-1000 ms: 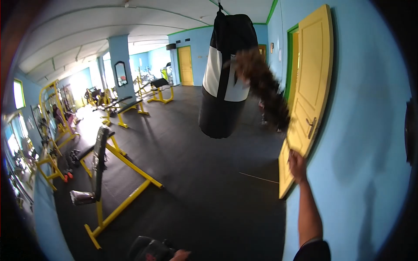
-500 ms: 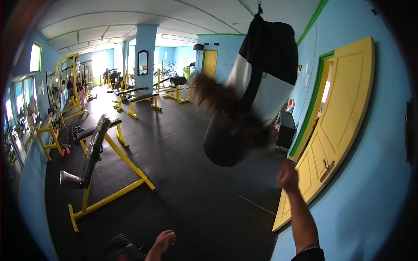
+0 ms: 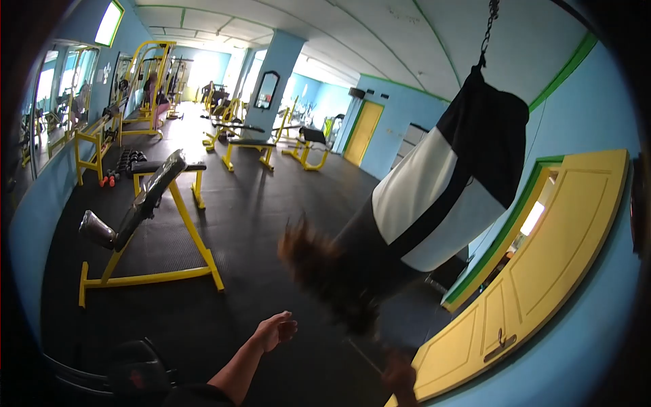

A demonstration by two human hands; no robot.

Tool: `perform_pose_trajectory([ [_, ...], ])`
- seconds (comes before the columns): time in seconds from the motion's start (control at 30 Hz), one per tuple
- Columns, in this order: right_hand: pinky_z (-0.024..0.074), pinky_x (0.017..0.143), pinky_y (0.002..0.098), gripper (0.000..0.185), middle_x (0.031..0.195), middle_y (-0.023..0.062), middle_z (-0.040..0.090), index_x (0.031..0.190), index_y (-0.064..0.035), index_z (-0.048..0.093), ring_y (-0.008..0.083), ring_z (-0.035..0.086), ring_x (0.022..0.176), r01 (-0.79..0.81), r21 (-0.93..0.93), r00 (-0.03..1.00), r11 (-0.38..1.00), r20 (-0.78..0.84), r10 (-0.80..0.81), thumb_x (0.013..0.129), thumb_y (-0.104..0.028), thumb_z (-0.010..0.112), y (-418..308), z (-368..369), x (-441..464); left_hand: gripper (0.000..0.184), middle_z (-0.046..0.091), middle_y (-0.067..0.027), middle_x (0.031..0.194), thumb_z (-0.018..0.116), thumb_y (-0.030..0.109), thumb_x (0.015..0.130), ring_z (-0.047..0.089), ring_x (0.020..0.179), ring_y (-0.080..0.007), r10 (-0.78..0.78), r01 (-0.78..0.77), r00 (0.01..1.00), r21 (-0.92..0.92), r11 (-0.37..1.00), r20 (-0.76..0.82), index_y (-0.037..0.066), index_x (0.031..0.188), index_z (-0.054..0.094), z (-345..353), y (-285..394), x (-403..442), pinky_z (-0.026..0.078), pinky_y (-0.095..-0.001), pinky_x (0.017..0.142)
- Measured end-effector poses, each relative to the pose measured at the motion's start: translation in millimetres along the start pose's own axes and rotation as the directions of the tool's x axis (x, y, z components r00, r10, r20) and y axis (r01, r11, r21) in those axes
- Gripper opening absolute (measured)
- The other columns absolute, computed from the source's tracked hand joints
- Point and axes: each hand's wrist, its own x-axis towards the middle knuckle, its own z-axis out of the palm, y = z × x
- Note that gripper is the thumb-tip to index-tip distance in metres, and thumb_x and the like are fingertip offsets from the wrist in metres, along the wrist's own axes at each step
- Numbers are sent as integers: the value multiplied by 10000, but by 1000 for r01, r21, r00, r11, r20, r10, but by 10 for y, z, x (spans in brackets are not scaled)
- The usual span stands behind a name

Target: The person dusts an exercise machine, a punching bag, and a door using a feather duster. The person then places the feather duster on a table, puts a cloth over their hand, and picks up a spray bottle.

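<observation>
Blue walls [image 3: 583, 102]; black floor [image 3: 264, 230]; yellow-framed bench [image 3: 157, 186]; open yellow door [image 3: 536, 275]; bright window [image 3: 110, 24] high at left.

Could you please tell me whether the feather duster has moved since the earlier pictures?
Yes: judged against the yellow door, the feather duster has moved left, farther away from it.

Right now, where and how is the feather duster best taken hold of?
Probably by the end of the feather duster at the right hand, coming from the near, lower side with fingers wrapped around it. The bushy feathers reach up and left, away from the person, and look too loose for a firm grip. Blur hides that end's exact shape.
</observation>
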Motion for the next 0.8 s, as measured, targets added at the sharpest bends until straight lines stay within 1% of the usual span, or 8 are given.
perform_pose_trajectory([
  [0.07,508,721,433,382,831,182,604,1049,-12,606,358,609,782,-117,-31,984,993,129,120,679,-93,554,-51,-83,-62,417,636,-140,987,554,457,878,597,950,-266,-50,104,980,-285,953,191,114,1112,578,-121,-30,221,467,-415,813],
  [0.17,536,683,414,503,969,158,644,1143,-29,581,352,621,792,-210,-37,962,977,172,214,644,-38,518,33,-348,20,483,632,-160,1006,471,539,883,592,959,-300,-25,54,990,-200,978,142,121,1095,584,93,96,296,453,-439,823],
  [0.23,514,733,423,470,965,178,623,1146,-37,577,351,606,813,18,45,965,999,-264,-6,678,-37,527,49,-652,356,488,626,-163,1025,467,543,882,588,968,-300,1,44,980,-219,975,201,121,1100,579,278,136,365,450,-438,831],
  [0.33,504,746,420,388,981,202,608,1179,1,549,355,596,824,-231,112,896,967,-364,256,794,-38,517,-112,-1168,754,500,615,-167,1060,457,547,883,578,990,-301,33,24,972,-242,970,231,119,1117,567,501,221,420,444,-441,848],
  [0.47,504,669,412,396,913,222,610,1189,1,543,378,598,786,-133,140,933,981,-317,171,796,-42,539,-521,-1110,922,489,593,-158,1118,445,505,903,567,1028,-281,16,49,961,-226,973,278,108,1172,541,690,238,666,437,-447,864],
  [0.53,522,622,435,387,838,172,596,1233,-119,518,358,620,723,-122,124,969,985,228,92,846,-136,523,-588,-967,812,488,591,-145,1134,439,493,911,565,1045,-275,133,-70,953,-229,971,271,111,1202,528,850,240,818,439,-442,882],
  [0.6,525,601,438,445,803,147,593,1247,-191,501,345,631,689,-209,4,926,978,322,197,806,-169,555,-594,-899,785,490,589,-133,1150,434,481,919,562,1062,-269,244,-178,929,-241,954,277,114,1232,515,884,243,842,442,-438,899],
  [0.8,472,562,399,611,810,128,539,1301,-164,479,290,584,699,-160,-239,987,958,-67,148,706,-63,574,-469,-1792,1197,420,532,-75,1210,440,379,942,523,1107,-217,64,-64,994,-1,998,84,162,1301,449,1141,273,714,413,-380,874],
])
